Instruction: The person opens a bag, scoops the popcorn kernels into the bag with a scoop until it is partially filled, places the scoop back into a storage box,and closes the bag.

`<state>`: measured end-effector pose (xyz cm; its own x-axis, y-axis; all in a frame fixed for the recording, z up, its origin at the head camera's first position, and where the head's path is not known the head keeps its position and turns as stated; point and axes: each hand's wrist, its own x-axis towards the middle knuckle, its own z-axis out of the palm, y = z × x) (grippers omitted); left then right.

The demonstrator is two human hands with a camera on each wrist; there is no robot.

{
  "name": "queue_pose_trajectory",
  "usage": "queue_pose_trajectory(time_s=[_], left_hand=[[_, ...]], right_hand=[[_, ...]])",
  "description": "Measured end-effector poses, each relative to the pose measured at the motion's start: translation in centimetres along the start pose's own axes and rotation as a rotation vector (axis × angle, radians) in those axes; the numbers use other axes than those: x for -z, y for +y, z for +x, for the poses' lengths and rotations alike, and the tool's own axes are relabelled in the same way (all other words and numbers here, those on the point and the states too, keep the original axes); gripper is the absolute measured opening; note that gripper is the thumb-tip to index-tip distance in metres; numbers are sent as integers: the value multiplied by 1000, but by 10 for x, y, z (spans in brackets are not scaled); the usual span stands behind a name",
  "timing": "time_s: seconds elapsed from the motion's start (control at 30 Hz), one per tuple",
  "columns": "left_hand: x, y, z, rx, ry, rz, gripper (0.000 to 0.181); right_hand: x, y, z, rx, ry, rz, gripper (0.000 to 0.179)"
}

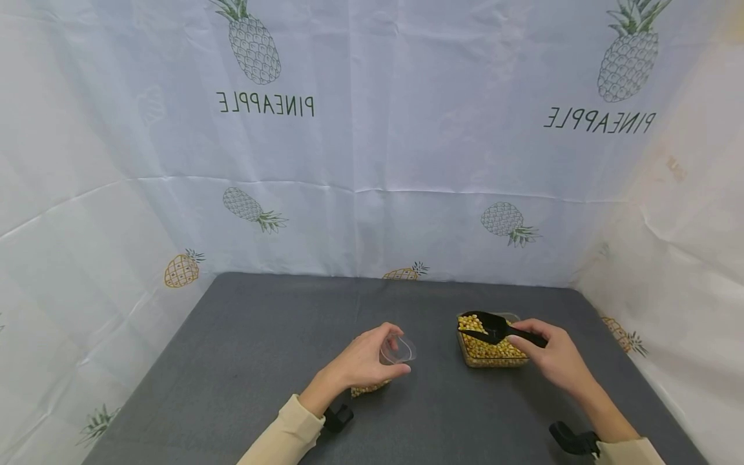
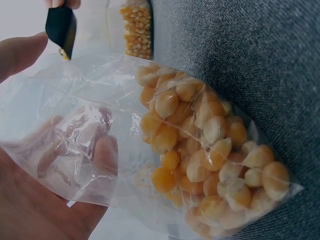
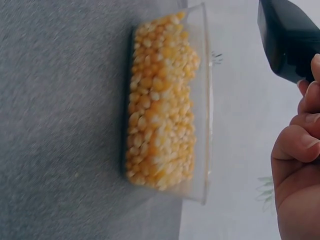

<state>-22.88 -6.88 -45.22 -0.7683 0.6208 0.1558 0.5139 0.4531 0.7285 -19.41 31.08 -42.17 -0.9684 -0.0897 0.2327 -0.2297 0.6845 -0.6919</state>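
My left hand holds a clear plastic bag near its round, open mouth, with thumb and fingers spread about it. Yellow corn kernels fill the bag's lower part, which sits at the dark tabletop. My right hand grips the handle of a black scoop, raised over a clear rectangular container of corn kernels. Kernels show at the scoop's front end in the head view, and a few at its tip in the left wrist view. The left hand hides much of the bag in the head view.
A dark grey tabletop lies under everything. White curtains printed with pineapples rise behind it and along both sides. A black wrist strap piece is on the left wrist, another on the right.
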Motion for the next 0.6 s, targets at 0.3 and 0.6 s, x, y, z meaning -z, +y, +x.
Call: queue_pose_trajectory(time_s=[0.3,0.6], left_hand=[[0,0,0,-1,1,4,63],[0,0,0,0,3,17,63]], right_hand=[[-6,-17,2,70,-2,-9,30],[-12,-30,6,124,-19,12,25]])
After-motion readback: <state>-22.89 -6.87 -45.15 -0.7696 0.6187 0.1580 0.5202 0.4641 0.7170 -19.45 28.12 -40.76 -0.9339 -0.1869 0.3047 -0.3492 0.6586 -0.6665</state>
